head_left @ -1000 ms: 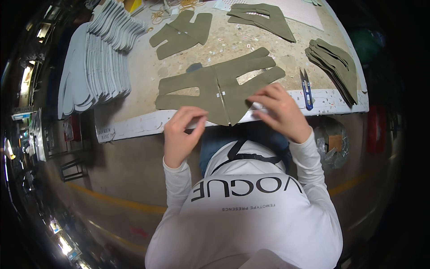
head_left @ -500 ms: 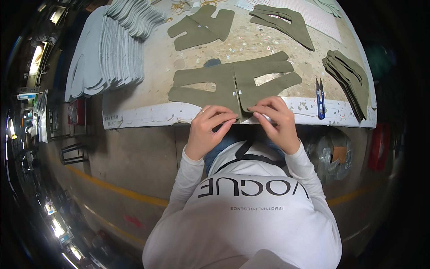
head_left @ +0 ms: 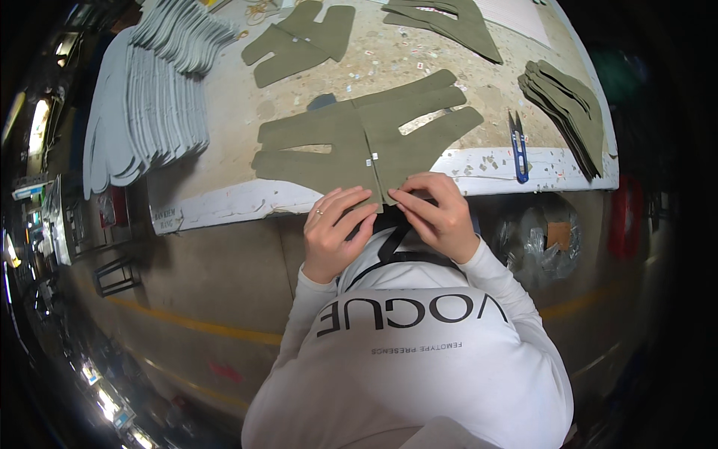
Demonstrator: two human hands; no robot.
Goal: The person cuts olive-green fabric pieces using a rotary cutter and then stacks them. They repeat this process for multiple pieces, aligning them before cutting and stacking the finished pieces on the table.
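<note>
Two flat olive-green fabric pieces, each with a long slot cut in, lie edge to edge at the table's front. My left hand (head_left: 339,230), with a ring on one finger, pinches the near corner of the left fabric piece (head_left: 340,166). The near corner of the right fabric piece (head_left: 400,153) is between the thumb and fingers of my right hand (head_left: 440,212). Both corners reach the table edge, close together. A small white label sits on each piece by the seam between them. Some of my fingertips are hidden.
Blue-handled thread snips (head_left: 519,150) lie to the right, beside a stack of olive pieces (head_left: 565,105). More olive pieces (head_left: 449,22) and a crossed olive pair (head_left: 303,41) lie farther back. A tall grey-blue stack of fabric pieces (head_left: 146,112) stands left. Scraps litter the table (head_left: 224,112).
The right piece's near corner, lifted and bent before, now lies flatter beside the left piece. My right hand has come closer to my left. The whole view has shifted slightly.
</note>
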